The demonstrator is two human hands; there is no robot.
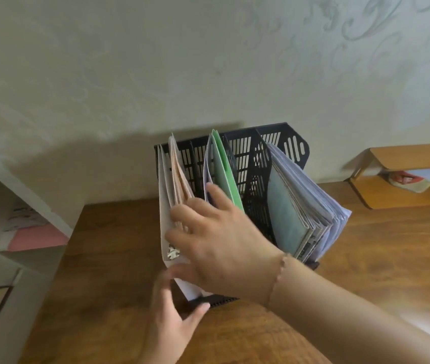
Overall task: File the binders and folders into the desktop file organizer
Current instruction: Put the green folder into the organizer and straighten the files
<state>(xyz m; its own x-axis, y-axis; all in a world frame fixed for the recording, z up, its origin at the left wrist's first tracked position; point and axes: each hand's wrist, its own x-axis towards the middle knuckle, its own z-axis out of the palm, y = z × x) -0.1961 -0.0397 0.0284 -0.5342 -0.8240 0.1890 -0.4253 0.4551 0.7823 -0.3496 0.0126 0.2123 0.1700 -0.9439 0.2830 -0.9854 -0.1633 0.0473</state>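
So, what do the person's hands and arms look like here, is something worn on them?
Both hands are bare, with no gloves or rings visible. The right hand has a thin beaded bracelet around its wrist, and its forearm shows no sleeve. The left hand shows nothing worn on the part in view.

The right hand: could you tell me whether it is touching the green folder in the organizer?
Touching. In the head view, the right hand reaches across the organizer, and its fingertips press against the green folder.
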